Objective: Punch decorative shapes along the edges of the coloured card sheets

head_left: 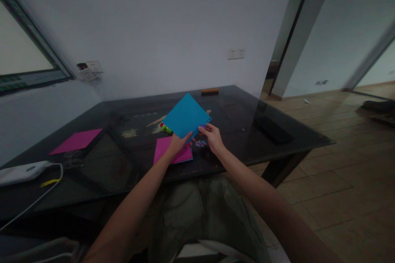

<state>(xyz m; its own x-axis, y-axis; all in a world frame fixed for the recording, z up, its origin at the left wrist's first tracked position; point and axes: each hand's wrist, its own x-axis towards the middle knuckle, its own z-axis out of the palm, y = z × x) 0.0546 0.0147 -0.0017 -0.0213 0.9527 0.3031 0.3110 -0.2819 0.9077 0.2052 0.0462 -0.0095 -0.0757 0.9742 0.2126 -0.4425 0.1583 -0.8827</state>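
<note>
Gripping the blue sheet [187, 116] along its near edge, the left hand [180, 142] and right hand [212, 134] are both closed on it, above the desk [234, 141]. Relative to that sheet, the pink sheets [162, 148] lie below-left, small colorful pieces [200, 144] just below, the orange object [210, 91] beyond it to the right.

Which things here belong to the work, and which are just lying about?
Apparently in use:
blue sheet, in left hand and right hand
pink-topped stack below
small coloured pieces beside it

Probably just lying about:
white corded device
long black object
orange-brown bar at the back
</note>
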